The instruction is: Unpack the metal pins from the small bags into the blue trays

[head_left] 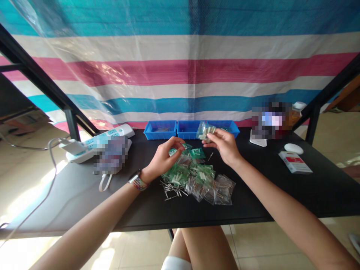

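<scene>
My right hand (223, 146) pinches a small clear bag of pale pieces (206, 132) between thumb and fingers, raised in front of the blue bins. My left hand (165, 155) hovers at the back left of a pile, its fingers loosely curved with a gap between thumb and forefinger. A green packet (186, 146) lies right by those fingertips; whether they touch it I cannot tell. The pile has green bags of pale pieces (205, 172), clear bags with thin brownish pieces (223, 189) and loose silvery pin-like rivets (172, 189). One rivet (210, 156) lies apart, near my right hand.
Three joined blue bins (160, 130) stand at the table's back edge, before a striped tarp (168, 71). A power strip (112, 135) with a cable is at left. On the right lie a white box (295, 162) and a white rounded object (294, 149).
</scene>
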Demonstrator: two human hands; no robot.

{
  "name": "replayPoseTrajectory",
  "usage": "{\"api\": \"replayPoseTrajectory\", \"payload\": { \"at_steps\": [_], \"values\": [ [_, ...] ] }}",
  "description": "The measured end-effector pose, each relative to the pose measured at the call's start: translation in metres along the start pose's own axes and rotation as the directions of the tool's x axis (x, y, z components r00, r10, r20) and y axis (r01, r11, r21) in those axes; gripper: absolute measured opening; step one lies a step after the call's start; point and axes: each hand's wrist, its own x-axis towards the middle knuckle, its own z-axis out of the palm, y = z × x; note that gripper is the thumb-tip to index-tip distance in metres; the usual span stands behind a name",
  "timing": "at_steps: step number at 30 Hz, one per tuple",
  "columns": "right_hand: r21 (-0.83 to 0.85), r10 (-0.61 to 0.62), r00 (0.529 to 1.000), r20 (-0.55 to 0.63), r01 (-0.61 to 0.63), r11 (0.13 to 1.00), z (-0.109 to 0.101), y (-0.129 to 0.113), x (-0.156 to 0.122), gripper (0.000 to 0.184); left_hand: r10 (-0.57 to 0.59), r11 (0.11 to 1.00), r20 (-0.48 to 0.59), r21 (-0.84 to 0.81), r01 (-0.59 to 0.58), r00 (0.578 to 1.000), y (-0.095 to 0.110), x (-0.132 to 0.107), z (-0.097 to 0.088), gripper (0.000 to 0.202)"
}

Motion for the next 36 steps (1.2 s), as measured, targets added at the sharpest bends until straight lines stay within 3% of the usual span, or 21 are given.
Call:
{"api": "replayPoseTrajectory", "payload": {
  "at_steps": [2,3,5,6,7,9,10,12,15,17,20,23,27,32,36],
  "values": [
    [-0.096,-0.163,0.973,-0.165,0.149,0.984,-0.025,-0.004,0.018,0.043,0.026,0.998,0.002,0.056,-0.026,1.0,-0.003,0.001,-0.001,0.016],
    [-0.204,-0.276,0.932,-0.234,0.23,0.952,-0.039,-0.007,0.026,0.045,0.038,0.995,0.008,0.087,-0.038,0.999,-0.004,0.001,-0.001,0.014],
    [-0.499,-0.501,0.818,-0.282,0.321,0.805,-0.064,-0.011,0.038,0.047,0.051,0.989,0.031,0.137,-0.054,0.998,-0.006,0.0,-0.001,0.013],
    [-0.655,-0.585,0.777,-0.231,0.32,0.684,-0.075,-0.012,0.042,0.045,0.053,0.986,0.045,0.157,-0.059,0.998,-0.007,0.0,-0.001,0.014],
    [-0.773,-0.628,0.765,-0.143,0.31,0.553,-0.083,-0.013,0.043,0.043,0.053,0.982,0.063,0.179,-0.064,0.997,-0.008,0.0,-0.001,0.015],
    [-0.902,-0.592,0.805,0.052,0.292,0.318,-0.091,-0.011,0.043,0.038,0.048,0.969,0.105,0.236,-0.072,0.993,-0.009,-0.001,-0.001,0.019],
    [-0.927,-0.547,0.828,0.12,0.291,0.236,-0.091,-0.009,0.041,0.036,0.041,0.961,0.125,0.266,-0.074,0.991,-0.01,-0.001,-0.002,0.021],
    [-0.945,-0.498,0.849,0.175,0.287,0.158,-0.087,-0.005,0.036,0.033,0.023,0.946,0.153,0.317,-0.071,0.988,-0.013,-0.001,-0.001,0.025],
    [-0.926,-0.527,0.829,0.186,0.327,0.188,-0.072,0.0,0.027,0.029,0.015,0.936,0.188,0.343,-0.08,0.982,-0.018,-0.001,-0.001,0.029],
    [-0.867,-0.5,0.823,0.271,0.435,0.245,-0.058,0.001,0.018,0.025,0.025,0.935,0.209,0.341,-0.097,0.978,-0.021,-0.001,0.0,0.029],
    [-0.691,-0.337,0.792,0.509,0.61,0.388,-0.033,0.003,0.003,0.018,0.029,0.933,0.212,0.346,-0.103,0.977,-0.023,0.0,-0.001,0.029],
    [-0.616,-0.191,0.759,0.623,0.626,0.478,-0.013,0.009,-0.009,0.021,0.03,0.933,0.214,0.346,-0.105,0.976,-0.023,0.0,-0.002,0.028],
    [-0.635,-0.161,0.756,0.634,0.628,0.449,-0.006,0.018,-0.011,0.025,0.034,0.935,0.224,0.336,-0.11,0.974,-0.024,0.0,-0.002,0.027],
    [-0.616,-0.198,0.709,0.677,0.692,0.376,-0.013,0.02,-0.003,0.023,0.03,0.932,0.227,0.346,-0.11,0.973,-0.024,0.0,0.0,0.027],
    [-0.674,-0.288,0.799,0.527,0.6,0.431,-0.014,0.021,0.0,0.028,0.009,0.933,0.225,0.349,-0.089,0.974,-0.02,0.0,0.0,0.03]
  ]
}}
